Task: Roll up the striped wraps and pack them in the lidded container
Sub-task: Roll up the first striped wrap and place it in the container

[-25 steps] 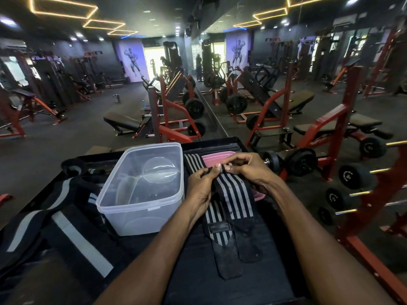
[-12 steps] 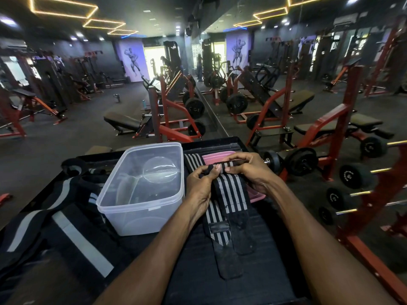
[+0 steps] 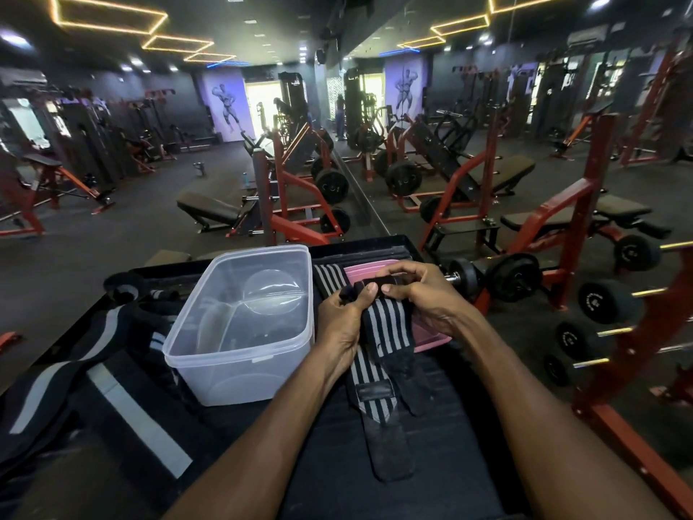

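Roll started. A second ago the far end of the wrap [image 3: 386, 332] lay flat under the fingertips; now a short dark roll [image 3: 382, 285] is seen at that end, so the first turns have been made. The roll is pinched between both hands: left hand [image 3: 343, 324] with thumb on its near-left end, right hand [image 3: 420, 290] curled over its right end. The unrolled length trails toward the viewer across the black bench [image 3: 431, 482], ending in a dark tab. A second striped piece seems to lie beneath, though the overlap is hard to separate. The container [image 3: 240, 354] stands open and empty just left of the hands; the pink lid [image 3: 431, 337] lies under the wrap. Judged: rolling barely begun, most of the length still to be wound, nothing packed yet.
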### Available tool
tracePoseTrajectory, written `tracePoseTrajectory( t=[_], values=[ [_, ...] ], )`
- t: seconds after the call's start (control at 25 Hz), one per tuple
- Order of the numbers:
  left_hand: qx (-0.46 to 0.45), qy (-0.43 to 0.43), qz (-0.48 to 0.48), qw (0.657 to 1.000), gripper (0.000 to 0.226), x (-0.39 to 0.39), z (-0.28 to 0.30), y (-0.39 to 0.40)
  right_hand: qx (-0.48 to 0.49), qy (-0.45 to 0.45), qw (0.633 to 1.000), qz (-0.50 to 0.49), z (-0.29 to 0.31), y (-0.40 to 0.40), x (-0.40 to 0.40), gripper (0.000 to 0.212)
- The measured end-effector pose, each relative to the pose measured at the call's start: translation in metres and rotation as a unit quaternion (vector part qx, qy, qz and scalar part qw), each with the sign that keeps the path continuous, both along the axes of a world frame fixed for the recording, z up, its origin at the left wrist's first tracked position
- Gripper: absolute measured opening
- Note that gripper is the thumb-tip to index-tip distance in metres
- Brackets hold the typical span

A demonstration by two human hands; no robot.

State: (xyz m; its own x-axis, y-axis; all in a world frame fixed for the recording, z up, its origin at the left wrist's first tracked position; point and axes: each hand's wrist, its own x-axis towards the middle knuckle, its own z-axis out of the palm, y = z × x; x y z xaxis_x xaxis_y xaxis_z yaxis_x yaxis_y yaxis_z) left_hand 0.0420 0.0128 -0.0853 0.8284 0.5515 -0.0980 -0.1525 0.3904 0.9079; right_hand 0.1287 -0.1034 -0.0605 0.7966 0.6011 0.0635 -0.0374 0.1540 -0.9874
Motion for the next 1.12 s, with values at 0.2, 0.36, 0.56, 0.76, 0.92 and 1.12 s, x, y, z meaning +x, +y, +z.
tracePoseTrajectory(
  t=[0.2,0.36,0.56,0.76,0.92,1.12],
  values=[
    [0.052,-0.006,0.02,0.998,0.022,0.002,-0.001,0.001,-0.036,-0.011,0.999,0.002,-0.001,-0.002,0.001,0.013],
    [-0.018,0.0,-0.008,1.0,0.028,0.003,-0.002,-0.001,0.003,-0.018,1.0,-0.016,-0.004,0.0,0.003,0.029],
    [0.02,-0.023,0.02,0.999,0.02,0.003,-0.003,0.004,0.019,0.048,0.998,0.033,0.001,-0.003,0.004,0.023],
    [0.039,-0.023,-0.002,0.999,0.031,0.004,-0.002,0.006,-0.026,-0.013,1.0,0.002,-0.001,-0.002,0.003,0.014],
    [-0.005,0.007,-0.023,1.0,0.022,0.002,0.001,0.003,-0.001,-0.037,0.999,-0.009,0.001,-0.004,0.001,0.034],
    [0.05,-0.028,0.016,0.998,0.027,0.003,-0.001,0.008,-0.009,0.033,0.998,0.053,-0.002,-0.001,0.006,0.019]
  ],
)
